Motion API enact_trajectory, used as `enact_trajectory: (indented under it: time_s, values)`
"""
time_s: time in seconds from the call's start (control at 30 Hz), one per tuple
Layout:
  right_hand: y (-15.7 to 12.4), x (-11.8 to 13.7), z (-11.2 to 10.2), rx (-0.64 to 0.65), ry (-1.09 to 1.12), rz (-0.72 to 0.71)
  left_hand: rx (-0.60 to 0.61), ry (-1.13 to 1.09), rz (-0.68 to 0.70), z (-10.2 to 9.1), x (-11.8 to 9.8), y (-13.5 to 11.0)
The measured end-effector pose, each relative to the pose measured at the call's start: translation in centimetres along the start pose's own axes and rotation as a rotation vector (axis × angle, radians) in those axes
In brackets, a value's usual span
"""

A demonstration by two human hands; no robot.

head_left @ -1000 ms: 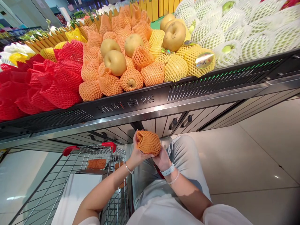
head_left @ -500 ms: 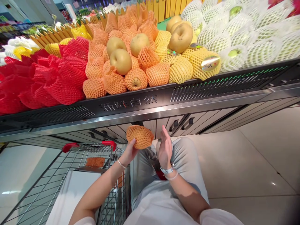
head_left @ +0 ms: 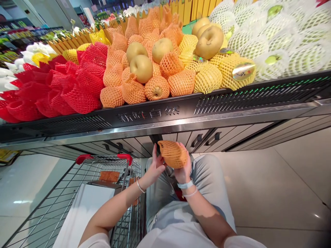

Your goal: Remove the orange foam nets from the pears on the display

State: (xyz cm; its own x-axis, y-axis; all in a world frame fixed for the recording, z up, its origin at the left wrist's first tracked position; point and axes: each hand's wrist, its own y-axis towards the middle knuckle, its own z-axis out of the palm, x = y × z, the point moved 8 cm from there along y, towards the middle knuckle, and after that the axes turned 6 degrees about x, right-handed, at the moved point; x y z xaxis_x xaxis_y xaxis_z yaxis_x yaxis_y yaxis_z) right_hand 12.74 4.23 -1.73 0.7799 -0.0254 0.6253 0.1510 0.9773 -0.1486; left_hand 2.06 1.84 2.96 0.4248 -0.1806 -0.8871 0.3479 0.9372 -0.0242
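Note:
A pear in an orange foam net (head_left: 172, 154) is held low in front of the display, above my knees. My right hand (head_left: 184, 167) cups it from the right and below, its fingers partly hidden behind the fruit. At the pear's left end, my left hand (head_left: 155, 168) has its fingers against the net, the index finger pointing up and the thumb underneath. The net's end with a dark opening faces left. Ahead on the shelf lie orange-netted pears (head_left: 133, 91), and a few bare pears (head_left: 141, 68) rest on top of them.
A metal shopping cart (head_left: 124, 182) stands at my left, holding a white box (head_left: 82, 210) and orange netting (head_left: 109, 176). Red-netted fruit (head_left: 80, 89), yellow-netted fruit (head_left: 208, 78) and white-netted fruit (head_left: 274, 44) fill the display. Its black front rail (head_left: 155, 112) runs across.
The netted pear has moved right and turned, its open end now facing left. My right hand, flat and apart before, has closed around it; my left hand has shifted to its left end.

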Motion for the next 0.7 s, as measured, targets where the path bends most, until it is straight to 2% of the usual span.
enact_trajectory:
  time_s: [0.07, 0.13, 0.23, 0.33, 0.43, 0.57, 0.63, 0.7]
  values:
    - [0.5, -0.6, -0.8, -0.047, 0.123, 0.121, 0.057, 0.117, 0.075, 0.7, -0.4, 0.1]
    - [0.3, -0.9, -1.0, -0.056, 0.167, 0.219, 0.046, 0.235, 0.117, 0.9, -0.5, 0.1]
    - [-1.1, -1.2, 0.4, 0.065, 0.146, 0.285, 0.002, 0.258, 0.068, 1.1, 0.3, 0.1]
    - [-2.8, -1.0, 2.1, 0.159, 0.133, 0.261, -0.13, 0.162, 0.0, 0.4, 0.8, -0.3]
    - [-3.6, -1.3, 2.3, 0.13, 0.082, 0.282, -0.263, 0.108, 0.066, -0.7, 0.4, -0.8]
    - [-3.0, -2.8, 0.6, 0.067, -0.021, 0.377, -0.31, 0.122, 0.145, -2.2, -0.1, -1.1]
    - [-2.7, -4.0, -1.1, 0.038, -0.07, 0.447, -0.281, 0.164, 0.164, -2.1, -0.3, -1.1]
    - [-2.3, -4.7, -2.8, 0.068, -0.148, 0.441, -0.219, 0.276, 0.18, -1.5, -0.8, -0.9]
